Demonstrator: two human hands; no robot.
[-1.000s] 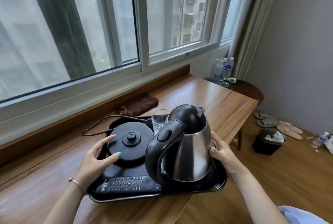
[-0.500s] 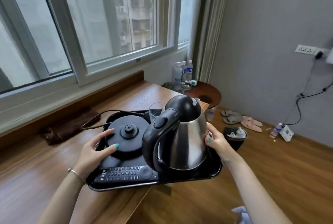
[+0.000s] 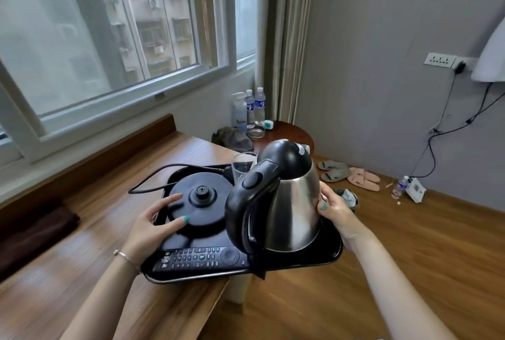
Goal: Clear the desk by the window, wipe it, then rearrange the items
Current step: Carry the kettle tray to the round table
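Head view: black tray [image 3: 332,253] half off the desk [image 3: 82,271] end, carried over the floor. On it a steel kettle [image 3: 289,211], its round base [image 3: 200,203], a glass [image 3: 241,166], a remote [image 3: 202,257]. Left hand [image 3: 153,226] grips the tray's left rim, fingers spread over the base; right hand [image 3: 334,210] holds the right edge, thumb against the kettle. Best kept level and slow, since the tall kettle could tip, and watch the trailing cord [image 3: 153,178].
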